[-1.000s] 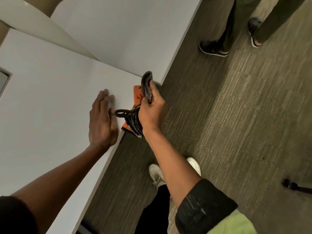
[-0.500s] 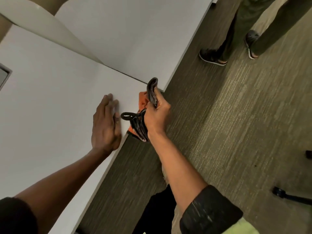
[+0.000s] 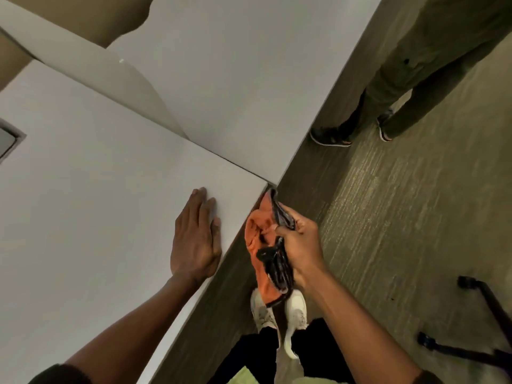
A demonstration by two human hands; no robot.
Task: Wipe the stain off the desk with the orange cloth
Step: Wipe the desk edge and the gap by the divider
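My right hand [image 3: 300, 248] grips the orange cloth [image 3: 259, 239], which has a dark trim and hangs crumpled just off the desk's front edge, over the floor. The cloth's upper end touches the desk's corner. My left hand [image 3: 195, 236] lies flat, palm down, on the white desk [image 3: 91, 195] near that edge, fingers together. No stain shows on the visible desk surface.
A second white desk [image 3: 249, 79] adjoins at the back, with a curved divider panel [image 3: 110, 70] between them. A person's legs and dark shoes [image 3: 331, 135] stand on the carpet at upper right. Black chair legs [image 3: 471, 322] sit at lower right. My own white shoes [image 3: 279, 311] are below the cloth.
My right hand has drawn the cloth off the desk's corner, and it now hangs beside the edge, more unfolded. My left hand stays flat on the desk.
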